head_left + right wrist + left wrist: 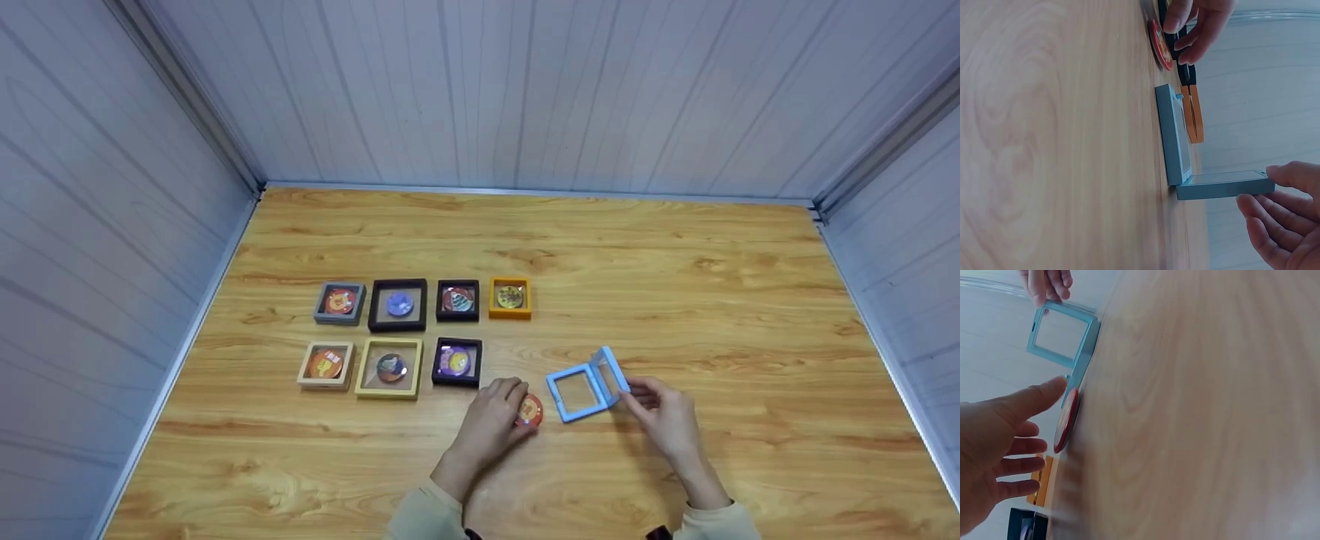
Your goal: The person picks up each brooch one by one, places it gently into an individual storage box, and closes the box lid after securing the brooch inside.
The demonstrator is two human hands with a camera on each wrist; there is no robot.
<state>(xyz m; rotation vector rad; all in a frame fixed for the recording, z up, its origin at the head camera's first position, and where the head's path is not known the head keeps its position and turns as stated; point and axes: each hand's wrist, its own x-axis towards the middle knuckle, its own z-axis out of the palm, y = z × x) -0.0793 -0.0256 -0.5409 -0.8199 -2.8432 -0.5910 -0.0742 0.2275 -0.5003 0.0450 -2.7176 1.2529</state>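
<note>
A light-blue hinged display frame lies opened on the table, one half flat and the other raised. My right hand pinches the top edge of the raised half between thumb and fingers, clearer in the right wrist view. Left of the frame, a round red badge with an orange picture rests on the table. Over its left side is my left hand, partly covering it. In the left wrist view the left fingers are spread and loosely extended near the badge, not curled round it.
Several square display frames holding round badges stand in two rows to the left. Among them are an orange frame, a black frame, a yellow frame and a grey frame. Panel walls bound the wooden table.
</note>
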